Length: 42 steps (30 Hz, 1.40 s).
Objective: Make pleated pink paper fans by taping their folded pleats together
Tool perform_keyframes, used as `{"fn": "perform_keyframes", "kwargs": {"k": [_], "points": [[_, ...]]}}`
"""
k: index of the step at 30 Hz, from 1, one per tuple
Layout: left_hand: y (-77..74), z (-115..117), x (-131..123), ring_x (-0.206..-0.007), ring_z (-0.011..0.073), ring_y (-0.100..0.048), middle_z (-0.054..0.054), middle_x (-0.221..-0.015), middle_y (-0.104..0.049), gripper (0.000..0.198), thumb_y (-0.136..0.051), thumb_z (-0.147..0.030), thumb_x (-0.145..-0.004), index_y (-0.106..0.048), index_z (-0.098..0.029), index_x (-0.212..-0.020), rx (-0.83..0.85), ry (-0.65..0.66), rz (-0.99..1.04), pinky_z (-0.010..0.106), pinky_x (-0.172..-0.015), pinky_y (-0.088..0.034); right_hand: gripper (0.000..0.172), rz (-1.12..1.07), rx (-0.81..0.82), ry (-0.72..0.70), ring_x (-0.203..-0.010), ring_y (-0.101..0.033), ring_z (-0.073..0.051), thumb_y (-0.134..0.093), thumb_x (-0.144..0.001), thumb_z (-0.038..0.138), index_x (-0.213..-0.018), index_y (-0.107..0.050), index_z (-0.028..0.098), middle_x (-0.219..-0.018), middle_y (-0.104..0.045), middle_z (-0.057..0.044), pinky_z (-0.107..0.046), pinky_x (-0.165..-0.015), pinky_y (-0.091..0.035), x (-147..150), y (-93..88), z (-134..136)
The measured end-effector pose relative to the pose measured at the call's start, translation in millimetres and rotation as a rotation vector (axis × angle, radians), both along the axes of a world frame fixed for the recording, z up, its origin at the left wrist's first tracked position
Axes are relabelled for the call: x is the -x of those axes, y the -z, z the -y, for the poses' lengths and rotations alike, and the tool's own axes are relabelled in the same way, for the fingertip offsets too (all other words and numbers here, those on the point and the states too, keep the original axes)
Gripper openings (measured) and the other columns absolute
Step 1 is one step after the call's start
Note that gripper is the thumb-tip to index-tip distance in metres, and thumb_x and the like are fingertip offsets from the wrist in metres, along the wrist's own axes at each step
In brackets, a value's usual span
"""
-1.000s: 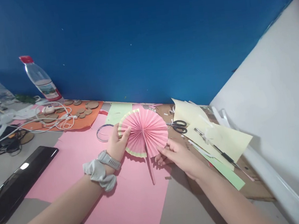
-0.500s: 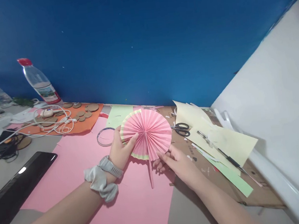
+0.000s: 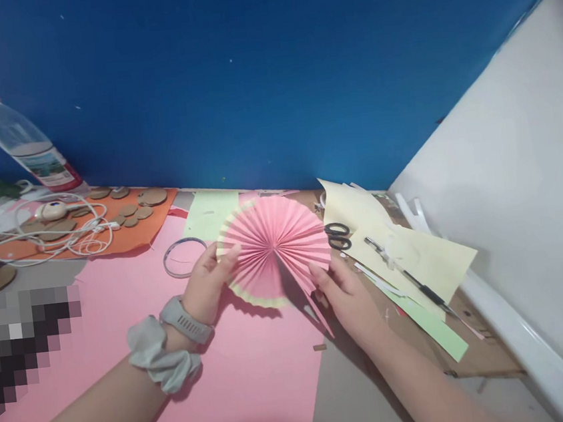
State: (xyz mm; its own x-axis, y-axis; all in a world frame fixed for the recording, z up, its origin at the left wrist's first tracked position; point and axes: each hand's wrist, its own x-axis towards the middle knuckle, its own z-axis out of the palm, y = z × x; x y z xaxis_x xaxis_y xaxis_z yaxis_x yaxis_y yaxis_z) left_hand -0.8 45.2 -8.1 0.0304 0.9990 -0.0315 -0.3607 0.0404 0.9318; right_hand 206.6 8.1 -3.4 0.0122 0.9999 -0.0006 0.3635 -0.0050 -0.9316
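Observation:
A round pleated paper fan (image 3: 267,222), pink with a pale yellow-green edge along its left side, is held up between my two hands. My left hand (image 3: 214,278) pinches the fan's left rim, thumb across the front. On the lower right, my right hand (image 3: 343,292) grips the pleats near a pink strip that slants down past the fingers. A dark gap shows between the fan's lower pleats and that strip. Beneath the fan lies a large pink paper sheet (image 3: 250,389). A roll of tape (image 3: 184,257) rests left of the fan.
Black-handled scissors (image 3: 338,235), cream paper (image 3: 406,251), a pen (image 3: 428,293) and green strips (image 3: 440,332) lie at right on cardboard (image 3: 483,364). A bottle (image 3: 27,144), white cable (image 3: 70,236) and orange sheet (image 3: 156,217) with cardboard discs (image 3: 152,196) are at left.
My right hand has moved right with the strip, which hung straight down and now slants right. A gap has opened at the fan's bottom. The camera view has shifted right.

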Motion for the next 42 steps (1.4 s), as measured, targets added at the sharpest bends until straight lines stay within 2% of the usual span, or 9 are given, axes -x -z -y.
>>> {"fn": "perform_keyframes", "kwargs": {"k": [5, 9, 15, 21, 25, 29, 35, 39, 42], "points": [[-1.1, 0.7, 1.8, -0.062, 0.0132, -0.061, -0.002, -0.066, -0.064, 0.023, -0.067, -0.038, -0.073, -0.061, -0.016, -0.076, 0.104, 0.07, 0.042, 0.025, -0.063, -0.048, 0.026, -0.145, 0.16, -0.096, -0.046, -0.037, -0.008, -0.05, -0.084, 0.047, -0.09, -0.053, 0.022, -0.06, -0.041, 0.006, -0.019, -0.043, -0.031, -1.3, -2.6, -1.4], [-1.7, 3.7, 0.1, -0.09, 0.0222, -0.063, 0.006, -0.098, -0.068, 0.038, -0.065, -0.038, -0.075, -0.06, -0.017, -0.107, 0.073, 0.207, 0.02, 0.033, -0.082, -0.048, 0.026, -0.079, 0.106, -0.017, -0.049, -0.041, -0.009, -0.051, -0.083, 0.048, -0.09, -0.055, 0.023, -0.061, -0.047, 0.005, -0.021, -0.048, -0.035, -0.4, -4.3, 0.7], [-0.5, 5.1, -3.4, -0.077, 0.0196, -0.066, 0.006, -0.087, -0.069, 0.046, -0.043, -0.057, -0.083, -0.054, -0.019, -0.106, 0.099, 0.32, 0.023, 0.032, -0.07, -0.051, 0.03, -0.186, 0.052, 0.225, -0.05, -0.046, -0.01, -0.054, -0.08, 0.051, -0.092, -0.057, 0.024, -0.063, -0.052, 0.004, -0.022, -0.049, -0.039, -7.3, -5.2, -3.0], [-2.3, 25.0, -11.9, -0.072, 0.0158, -0.062, 0.005, -0.079, -0.066, 0.023, -0.046, -0.035, -0.087, -0.052, -0.017, -0.099, -0.228, 0.506, -0.559, 0.029, -0.07, -0.048, 0.031, -0.388, 0.14, 0.248, -0.048, -0.046, -0.009, -0.06, -0.076, 0.05, -0.087, -0.058, 0.022, -0.06, -0.052, 0.004, -0.021, -0.047, -0.042, -19.6, 0.8, -14.2], [-3.4, 31.4, -11.9, -0.071, 0.0146, -0.059, 0.002, -0.077, -0.066, 0.018, -0.046, -0.031, -0.087, -0.058, -0.02, -0.093, -0.397, 0.551, -0.915, 0.028, -0.07, -0.045, 0.05, -0.39, 0.127, 0.236, -0.07, -0.06, -0.013, -0.061, -0.076, 0.045, -0.12, -0.048, 0.024, -0.1, -0.062, -0.004, -0.026, -0.063, -0.052, -15.7, -2.3, -15.9], [-5.3, 33.3, -13.1, -0.072, 0.0151, -0.058, 0.002, -0.078, -0.066, 0.018, -0.044, -0.028, -0.087, -0.059, -0.02, -0.09, -0.531, 0.547, -1.041, 0.028, -0.07, -0.043, 0.066, -0.09, 0.036, 0.2, -0.101, -0.058, -0.023, -0.054, -0.081, 0.043, -0.139, -0.025, 0.029, -0.137, -0.039, -0.011, -0.037, -0.078, -0.053, -13.6, 0.5, -12.1], [-6.2, 34.4, -14.1, -0.07, 0.0148, -0.058, 0.003, -0.076, -0.066, 0.019, -0.042, -0.026, -0.087, -0.059, -0.02, -0.087, -0.59, 0.554, -1.069, 0.026, -0.069, -0.042, 0.05, 0.543, -0.334, 0.207, -0.128, -0.031, -0.03, -0.049, -0.084, 0.031, -0.131, -0.036, 0.022, -0.136, -0.035, -0.013, -0.048, -0.096, -0.038, -15.2, 0.1, -5.8], [-7.1, 33.3, -13.1, -0.067, 0.0144, -0.057, 0.003, -0.073, -0.065, 0.02, -0.04, -0.025, -0.088, -0.059, -0.02, -0.085, -0.561, 0.536, -1.084, 0.026, -0.067, -0.041, 0.019, 0.572, -0.394, -0.039, -0.099, -0.052, -0.023, -0.043, -0.088, 0.024, -0.103, -0.054, 0.021, -0.1, -0.057, -0.009, -0.04, -0.082, -0.045, -5.1, -9.2, 4.0], [-8.0, 32.7, -11.9, -0.065, 0.0141, -0.055, 0.003, -0.071, -0.063, 0.02, -0.04, -0.024, -0.087, -0.059, -0.019, -0.083, -0.535, 0.516, -1.085, 0.025, -0.064, -0.04, 0.016, 0.443, -0.461, -0.336, -0.087, -0.057, -0.02, -0.044, -0.088, 0.024, -0.097, -0.057, 0.025, -0.09, -0.061, -0.006, -0.038, -0.078, -0.048, -2.0, -12.6, 23.2]]}}
